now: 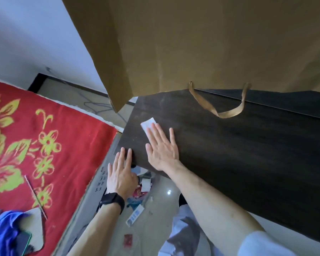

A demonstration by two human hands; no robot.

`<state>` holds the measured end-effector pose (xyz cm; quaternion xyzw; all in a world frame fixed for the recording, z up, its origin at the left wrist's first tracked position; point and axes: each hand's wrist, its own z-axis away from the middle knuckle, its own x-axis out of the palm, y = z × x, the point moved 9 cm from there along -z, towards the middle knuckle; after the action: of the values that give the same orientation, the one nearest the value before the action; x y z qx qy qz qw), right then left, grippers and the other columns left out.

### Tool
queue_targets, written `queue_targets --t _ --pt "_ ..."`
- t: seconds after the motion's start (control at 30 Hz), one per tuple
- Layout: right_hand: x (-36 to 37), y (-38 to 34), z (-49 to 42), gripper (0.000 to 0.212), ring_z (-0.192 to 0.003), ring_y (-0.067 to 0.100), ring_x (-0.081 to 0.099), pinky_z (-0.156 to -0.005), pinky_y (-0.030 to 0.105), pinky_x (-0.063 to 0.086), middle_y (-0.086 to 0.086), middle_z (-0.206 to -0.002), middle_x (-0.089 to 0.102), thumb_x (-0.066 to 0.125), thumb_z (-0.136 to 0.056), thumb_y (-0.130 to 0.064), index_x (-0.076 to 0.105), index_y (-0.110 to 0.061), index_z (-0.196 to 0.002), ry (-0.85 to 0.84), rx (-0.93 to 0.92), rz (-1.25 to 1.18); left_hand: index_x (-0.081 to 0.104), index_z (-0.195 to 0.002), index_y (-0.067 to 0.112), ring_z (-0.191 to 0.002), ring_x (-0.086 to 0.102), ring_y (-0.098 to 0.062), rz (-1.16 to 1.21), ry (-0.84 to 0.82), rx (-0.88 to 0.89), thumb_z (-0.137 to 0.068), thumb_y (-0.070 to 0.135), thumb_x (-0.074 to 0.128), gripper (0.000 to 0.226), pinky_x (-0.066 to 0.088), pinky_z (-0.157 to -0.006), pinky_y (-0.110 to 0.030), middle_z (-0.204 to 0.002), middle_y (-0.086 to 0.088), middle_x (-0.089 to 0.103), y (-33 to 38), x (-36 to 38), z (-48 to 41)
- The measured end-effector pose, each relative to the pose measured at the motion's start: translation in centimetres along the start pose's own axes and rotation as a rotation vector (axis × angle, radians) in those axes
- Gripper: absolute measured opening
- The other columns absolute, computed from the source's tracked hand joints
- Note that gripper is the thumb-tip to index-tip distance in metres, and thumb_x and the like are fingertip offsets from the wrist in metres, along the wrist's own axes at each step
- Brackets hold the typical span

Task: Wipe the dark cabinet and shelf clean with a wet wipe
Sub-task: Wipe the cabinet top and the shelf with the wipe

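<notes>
Right hand [162, 150] flat, pressing wet wipe [148, 124] (under fingertips) on cabinet top [229, 145] | left hand [121, 174] flat at corner

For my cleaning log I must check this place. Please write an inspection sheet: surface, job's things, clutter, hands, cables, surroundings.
Surface: dark cabinet top, wood-grained.
Job's things: white wet wipe, flat under fingertips of the right hand.
Clutter: brown paper bag over the far side; papers on the floor.
Hands: right hand flat, pressing the wipe; left hand, fingers straight, on the near corner.
Cables: thin cable on the floor.
Surroundings: red floral blanket, white wall.
</notes>
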<state>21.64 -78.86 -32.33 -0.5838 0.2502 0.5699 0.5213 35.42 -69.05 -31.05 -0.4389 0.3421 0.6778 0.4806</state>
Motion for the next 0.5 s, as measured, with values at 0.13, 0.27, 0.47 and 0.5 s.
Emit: queue_targets --t 0.13,0.27,0.47,0.5 --pt "-1.8 11.3 6.1 0.061 -0.151 0.012 -0.017 -0.120 0.053 -0.013 -0.005 -0.165 -0.013 0.003 -0.101 -0.048 -0.008 -0.025 -0.157 0.078 0.475 -0.099 0.005 -0.158 0.031 -0.152 0.002 -0.025 0.010 -0.030 0.117 -0.087 0.018 0.052 0.086 0.010 -0.122 -0.047 -0.167 -0.001 0.000 4.2 -0.1 0.9" --pt "-2.7 20.1 15.6 0.065 -0.153 0.015 -0.006 -0.120 0.061 0.002 0.002 -0.167 -0.002 0.010 -0.100 -0.049 0.001 -0.022 -0.159 0.167 0.786 -0.112 0.004 -0.158 0.033 -0.152 0.001 -0.024 0.067 -0.037 0.085 -0.089 0.019 0.046 0.082 0.009 -0.121 -0.046 -0.167 0.001 -0.001 5.8 -0.1 1.7" --pt "-1.2 13.7 15.2 0.070 -0.154 0.021 0.000 -0.121 0.058 0.005 0.009 -0.166 0.007 0.020 -0.101 -0.050 0.009 -0.011 -0.158 0.159 0.549 -0.059 0.004 -0.159 0.021 -0.152 -0.001 -0.019 0.142 -0.022 -0.029 -0.088 0.019 0.050 0.084 0.006 -0.122 -0.047 -0.166 0.000 -0.003 1.5 -0.1 1.6" --pt "-0.2 10.2 14.3 0.069 -0.154 0.022 0.003 -0.122 0.056 0.004 0.009 -0.166 0.009 0.024 -0.101 -0.048 0.012 -0.010 -0.158 0.139 0.386 -0.020 0.003 -0.159 0.020 -0.152 -0.003 -0.019 0.150 -0.019 -0.069 -0.088 0.019 0.051 0.085 0.005 -0.122 -0.047 -0.166 0.000 -0.005 0.2 0.1 1.7"
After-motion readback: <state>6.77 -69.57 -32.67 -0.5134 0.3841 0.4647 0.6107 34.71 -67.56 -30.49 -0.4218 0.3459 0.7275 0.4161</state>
